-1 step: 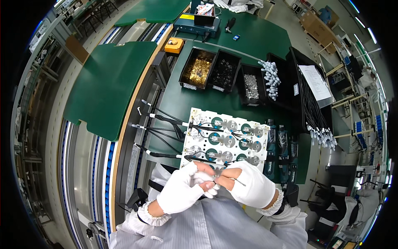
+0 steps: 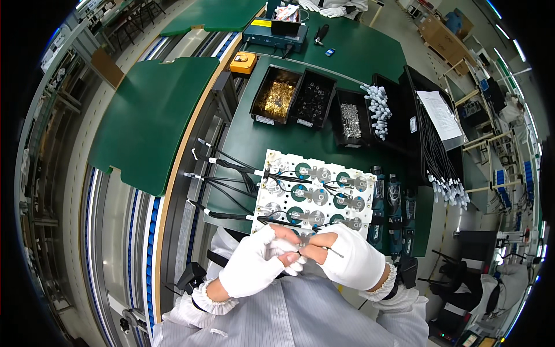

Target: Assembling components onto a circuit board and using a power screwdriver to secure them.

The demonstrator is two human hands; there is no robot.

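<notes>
In front of my chest, my left hand point(image 2: 252, 260) and my right hand point(image 2: 350, 257) meet fingertip to fingertip, both in white gloves with bare fingertips. A thin dark wire-like piece point(image 2: 335, 253) is pinched in my right hand, one end sticking out past the fingers. My left thumb and fingers close on a small dark end at the point where the hands meet; its kind is too small to make out. Just beyond lies a white panel point(image 2: 277, 202) with round metal discs, green rings and black wiring. The hands cover part of its near edge.
Black cable bundles point(image 2: 231, 217) run left from the panel. Beyond it stand bins of brass parts point(image 2: 277, 98), black parts point(image 2: 314, 98) and silver parts point(image 2: 350, 120). Power tools point(image 2: 394, 199) lie at its right, by a crate of cables point(image 2: 433, 144). Another person's gloved hands point(image 2: 332, 11) show at the far end.
</notes>
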